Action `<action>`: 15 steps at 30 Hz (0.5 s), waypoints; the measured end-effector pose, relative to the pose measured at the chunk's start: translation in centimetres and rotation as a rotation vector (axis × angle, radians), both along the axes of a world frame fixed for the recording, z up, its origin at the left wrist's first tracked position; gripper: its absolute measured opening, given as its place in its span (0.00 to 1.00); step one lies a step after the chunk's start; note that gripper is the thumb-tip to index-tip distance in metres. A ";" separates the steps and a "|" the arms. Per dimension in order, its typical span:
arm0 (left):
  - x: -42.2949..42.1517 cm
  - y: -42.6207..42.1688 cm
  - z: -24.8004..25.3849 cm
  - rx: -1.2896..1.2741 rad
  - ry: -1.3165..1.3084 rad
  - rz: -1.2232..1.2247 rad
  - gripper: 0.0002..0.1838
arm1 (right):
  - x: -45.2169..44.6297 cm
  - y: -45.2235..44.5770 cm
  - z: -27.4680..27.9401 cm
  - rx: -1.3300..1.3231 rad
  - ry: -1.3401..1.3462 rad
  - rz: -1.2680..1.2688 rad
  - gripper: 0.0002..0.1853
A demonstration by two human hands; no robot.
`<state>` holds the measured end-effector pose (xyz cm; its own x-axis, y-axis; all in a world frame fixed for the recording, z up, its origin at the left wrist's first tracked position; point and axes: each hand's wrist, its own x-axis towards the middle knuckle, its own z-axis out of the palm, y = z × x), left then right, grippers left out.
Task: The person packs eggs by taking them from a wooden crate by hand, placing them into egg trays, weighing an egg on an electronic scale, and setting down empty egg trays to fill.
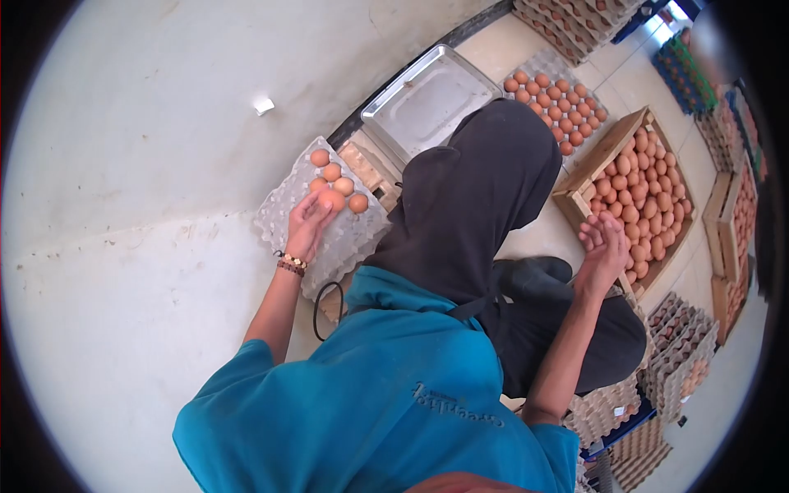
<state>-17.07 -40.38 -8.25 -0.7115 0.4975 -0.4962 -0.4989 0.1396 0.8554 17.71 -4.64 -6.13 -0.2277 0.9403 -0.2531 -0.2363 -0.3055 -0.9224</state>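
My left hand (309,220) is closed on a brown egg (331,200), over a grey egg tray (329,251) at the left. Several other brown eggs (331,172) sit in the upper cups of that tray. At the right, my right hand (604,245) is raised beside the near edge of a wooden crate (581,182) filled with brown eggs (649,193). Its fingers are partly curled and apart, with nothing visible between them.
A metal pan (427,99) lies beyond my legs. Behind it is a tray of eggs (559,107). Stacked trays (575,25) stand at the top, with more stacks (678,345) at lower right and another crate (722,226) at far right.
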 end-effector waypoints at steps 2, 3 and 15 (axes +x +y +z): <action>-0.8 2.2 -0.3 0.002 0.194 -0.040 0.30 | 0.0 0.2 -0.2 -0.002 -0.013 0.002 0.12; -1.6 4.2 -0.4 0.009 0.343 -0.103 0.29 | -0.1 0.2 -0.3 -0.003 -0.018 0.000 0.12; -7.6 25.5 -16.1 -0.560 1.034 -0.669 0.23 | 1.1 1.8 -3.1 0.107 -0.130 -0.160 0.07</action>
<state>-24.67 -14.90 -24.31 -0.5823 0.8019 -0.1338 0.6337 0.5508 0.5433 18.76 -2.89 -9.23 -0.0458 0.9848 -0.1678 -0.1509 -0.1729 -0.9733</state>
